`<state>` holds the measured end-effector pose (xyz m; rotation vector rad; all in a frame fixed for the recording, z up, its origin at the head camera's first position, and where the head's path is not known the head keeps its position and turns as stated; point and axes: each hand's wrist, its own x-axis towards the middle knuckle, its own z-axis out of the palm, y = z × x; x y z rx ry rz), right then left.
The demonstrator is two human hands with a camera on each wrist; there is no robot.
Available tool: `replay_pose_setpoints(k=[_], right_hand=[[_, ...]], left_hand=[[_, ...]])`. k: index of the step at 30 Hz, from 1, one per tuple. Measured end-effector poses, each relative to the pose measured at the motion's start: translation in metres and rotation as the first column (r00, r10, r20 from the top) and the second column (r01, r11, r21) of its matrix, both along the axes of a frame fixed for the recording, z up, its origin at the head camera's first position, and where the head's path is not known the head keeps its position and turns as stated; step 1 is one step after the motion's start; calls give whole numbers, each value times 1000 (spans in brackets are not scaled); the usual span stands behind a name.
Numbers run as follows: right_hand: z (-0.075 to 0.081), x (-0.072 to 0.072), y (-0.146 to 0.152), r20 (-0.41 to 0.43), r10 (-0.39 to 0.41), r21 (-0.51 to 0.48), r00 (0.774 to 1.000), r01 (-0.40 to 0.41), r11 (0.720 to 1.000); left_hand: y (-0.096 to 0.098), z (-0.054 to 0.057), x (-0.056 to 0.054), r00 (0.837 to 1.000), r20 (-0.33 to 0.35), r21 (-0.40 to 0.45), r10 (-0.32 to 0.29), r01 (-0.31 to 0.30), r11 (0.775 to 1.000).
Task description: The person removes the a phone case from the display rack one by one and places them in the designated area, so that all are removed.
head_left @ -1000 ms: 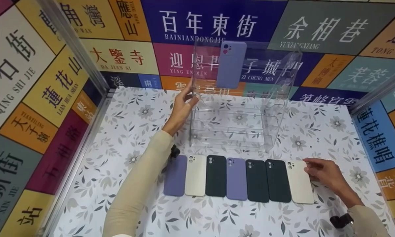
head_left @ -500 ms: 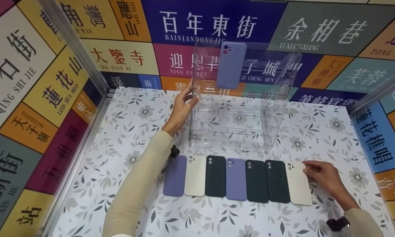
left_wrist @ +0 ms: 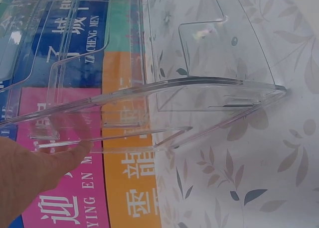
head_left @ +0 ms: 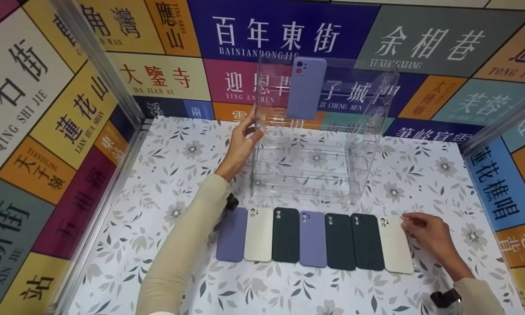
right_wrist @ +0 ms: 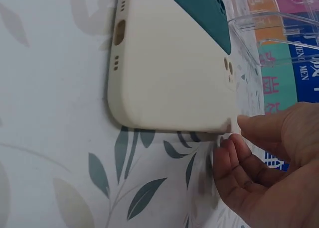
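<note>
A clear acrylic tiered display stand [head_left: 304,178] stands at the back of the table, with a lilac phone case [head_left: 307,87] upright on its upper part. My left hand [head_left: 240,151] grips the stand's left side panel [left_wrist: 189,82], the thumb on the near face and fingers partly seen through the plastic. At the right end of a row of cases lies a cream phone case [head_left: 396,245], slightly slanted. My right hand [head_left: 428,232] pinches its upper right edge between thumb and fingers. In the right wrist view, the thumb and fingers [right_wrist: 227,153] meet at that corner.
Left of the cream case lie a lilac case [head_left: 231,236], another cream case [head_left: 258,236], a second lilac case [head_left: 313,240] and three dark green cases [head_left: 286,236]. Printed sign panels [head_left: 284,26] wall the flower-patterned tabletop [head_left: 174,170] at the back and sides.
The right-hand cream case has turned a little, its lower end shifting left, and my right hand has moved slightly left and down with it. My left hand stays on the stand.
</note>
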<state>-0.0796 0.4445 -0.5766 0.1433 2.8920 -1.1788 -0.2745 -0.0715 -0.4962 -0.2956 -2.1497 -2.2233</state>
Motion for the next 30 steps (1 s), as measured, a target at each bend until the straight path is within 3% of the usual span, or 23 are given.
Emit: replay_pose_setpoints(k=[3, 9, 15, 23, 30], right_hand=[[5, 0, 0, -14, -33, 3, 999, 33, 999], [19, -7, -3, -120, -45, 7, 992, 46, 999], [41, -15, -10, -147, -78, -24, 986, 75, 997], [64, -29, -21, -202, -79, -139, 976, 51, 989], [81, -43, -34, -261, -82, -134, 962, 48, 990]], left_hand=[[2, 1, 0, 1000, -8, -20, 1, -1, 1000], [3, 2, 0, 1000, -11, -36, 0, -1, 999], [3, 2, 0, 1000, 14, -12, -7, 7, 1000], [3, 1, -1, 1000, 14, -6, -14, 14, 1000], [2, 1, 1, 1000, 21, 11, -1, 0, 1000]])
